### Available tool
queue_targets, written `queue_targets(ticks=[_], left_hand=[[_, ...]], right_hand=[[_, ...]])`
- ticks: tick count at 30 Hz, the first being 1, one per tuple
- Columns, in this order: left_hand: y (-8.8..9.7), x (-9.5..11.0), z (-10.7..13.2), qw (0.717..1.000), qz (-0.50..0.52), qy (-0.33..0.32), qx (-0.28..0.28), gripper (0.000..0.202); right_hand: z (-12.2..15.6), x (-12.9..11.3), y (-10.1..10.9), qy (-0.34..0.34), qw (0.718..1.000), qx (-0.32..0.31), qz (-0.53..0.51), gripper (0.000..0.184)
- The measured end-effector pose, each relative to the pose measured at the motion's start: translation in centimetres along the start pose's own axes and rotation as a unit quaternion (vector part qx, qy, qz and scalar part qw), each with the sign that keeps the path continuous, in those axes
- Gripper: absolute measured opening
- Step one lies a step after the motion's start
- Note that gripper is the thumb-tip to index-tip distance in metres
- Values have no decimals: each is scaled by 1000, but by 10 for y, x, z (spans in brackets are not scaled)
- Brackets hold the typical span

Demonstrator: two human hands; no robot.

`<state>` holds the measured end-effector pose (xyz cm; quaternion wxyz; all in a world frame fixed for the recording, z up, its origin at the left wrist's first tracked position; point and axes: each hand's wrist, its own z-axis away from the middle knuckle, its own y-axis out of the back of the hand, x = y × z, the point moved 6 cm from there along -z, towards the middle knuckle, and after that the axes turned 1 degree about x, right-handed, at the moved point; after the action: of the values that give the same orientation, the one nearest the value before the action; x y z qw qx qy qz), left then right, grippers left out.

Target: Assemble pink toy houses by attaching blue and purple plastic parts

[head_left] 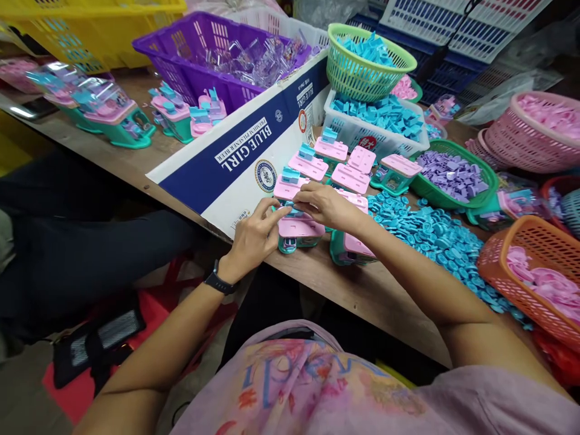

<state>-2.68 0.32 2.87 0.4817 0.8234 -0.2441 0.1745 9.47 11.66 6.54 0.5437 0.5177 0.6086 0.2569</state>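
A small toy unit [299, 232] with a pink top and teal base sits near the table's front edge. My left hand [254, 238] rests against its left side, fingers pinched at its top edge. My right hand [328, 205] reaches over it from the right, fingers closed on a small blue piece [290, 206] at the unit's top. A second pink and teal unit [351, 248] lies under my right wrist. Several more units [348, 175], some with a blue block on top, stand just behind.
Teal round pieces [435, 235] are heaped to the right. Baskets hold parts: orange [507, 241], green with purple pieces [453, 175], white [344, 127] and light green [362, 75] with blue blocks, purple [190, 66]. A Blue Girl cardboard sheet [235, 157] lies left. Finished toys [118, 121] stand far left.
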Motion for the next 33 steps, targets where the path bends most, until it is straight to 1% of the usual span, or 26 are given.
queue_targets(ticks=[4, 6, 8, 11, 13, 14, 15, 16, 17, 18, 19, 20, 21, 22, 25, 28, 30, 33], left_hand=[[-5, -4, 7, 998, -47, -6, -35, 57], [-5, -7, 7, 998, -55, -7, -40, 56], [-2, -10, 2, 998, -51, -6, -40, 51], [7, -14, -12, 1000, -17, -8, -25, 43], [15, -15, -20, 999, 38, -3, 2, 37], [20, -16, -22, 997, 77, 18, 25, 33], [26, -19, -24, 989, 129, 55, 53, 30], [31, -22, -24, 972, 193, 105, 80, 26], [34, -26, -24, 945, 265, 161, 101, 24], [35, -27, -23, 909, 341, 212, 115, 26], [34, -26, -23, 869, 411, 251, 116, 31], [33, -23, -25, 834, 466, 275, 109, 37], [31, -18, -28, 809, 503, 287, 97, 42], [29, -12, -33, 794, 525, 294, 85, 46], [17, 4, -46, 767, 555, 316, 64, 49], [-4, 19, -57, 741, 573, 345, 53, 41], [-19, 31, -65, 742, 575, 343, 24, 38], [-32, 48, -79, 765, 572, 294, -23, 38]], right_hand=[[6, 4, -7, -12, 1000, 26, -5, 27], [8, 5, -10, -21, 999, 50, 3, 28], [8, 5, -14, -23, 997, 67, 9, 28], [4, 5, -21, -42, 995, 89, 27, 28], [2, 6, -25, -65, 991, 112, 43, 31], [2, 6, -26, -71, 989, 121, 47, 32], [3, 5, -28, -71, 988, 127, 46, 31], [4, 2, -28, -67, 988, 132, 40, 29], [7, -1, -26, -64, 988, 139, 31, 27], [9, -4, -22, -63, 986, 151, 18, 26], [12, -8, -16, -66, 984, 167, 0, 26], [15, -12, -9, -75, 980, 184, -26, 26], [18, -16, -2, -85, 975, 198, -60, 26], [19, -21, 3, -91, 969, 205, -101, 25], [21, -35, 14, -95, 949, 223, -200, 22], [27, -38, 25, -112, 930, 278, -211, 25], [34, -33, 31, -134, 920, 299, -213, 26], [43, -21, 42, -138, 917, 290, -235, 25]])
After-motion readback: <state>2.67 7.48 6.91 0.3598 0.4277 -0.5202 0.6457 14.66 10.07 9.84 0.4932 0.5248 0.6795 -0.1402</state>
